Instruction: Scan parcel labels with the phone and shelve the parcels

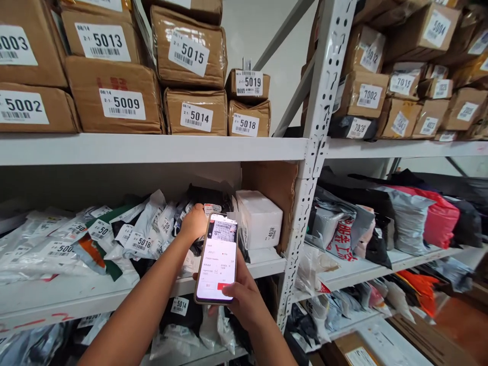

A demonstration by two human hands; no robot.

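Note:
My right hand (242, 292) holds a smartphone (216, 262) upright, its thumb over a red button low on the lit screen. The screen shows a camera picture of a label above lines of text. Beyond the phone, my left hand (193, 222) is closed on a black plastic parcel (206, 194) on the middle shelf; its fingertips are partly hidden. A white label with an orange strip (212, 208) shows beside that hand. Left of it lie bagged parcels, one with a 5018 label (140, 242). To the right stands a white box (263, 218) marked 4038.
Numbered cardboard boxes (118, 96) line the upper shelf above my hands. A perforated metal post (322, 86) separates this rack from another on the right, filled with boxes and bagged parcels (409, 218). More bags (179, 338) lie on the shelf below.

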